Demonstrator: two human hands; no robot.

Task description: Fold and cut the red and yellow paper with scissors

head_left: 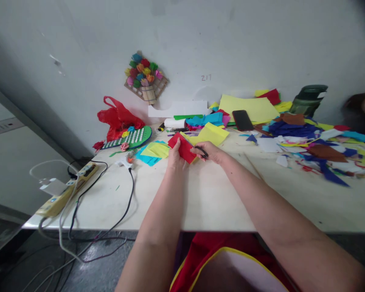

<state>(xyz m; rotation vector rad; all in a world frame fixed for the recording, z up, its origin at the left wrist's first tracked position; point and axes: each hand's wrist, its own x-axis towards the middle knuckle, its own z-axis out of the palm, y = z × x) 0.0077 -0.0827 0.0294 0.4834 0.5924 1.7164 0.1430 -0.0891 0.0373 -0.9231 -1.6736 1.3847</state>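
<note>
My left hand is closed on a piece of red paper, its thumb lying on the front face. In my right hand is a pair of scissors with black handles; the blades reach up along the red paper's upper right edge. A yellow sheet lies just behind both hands, and some yellow shows under the red paper's lower edge. To the left of my left hand, a smaller yellow piece rests on blue paper.
Paper scraps are heaped at the right, near a dark green bottle. A phone lies on paper at the back. A power strip with cables, a glue gun and a red bag occupy the left.
</note>
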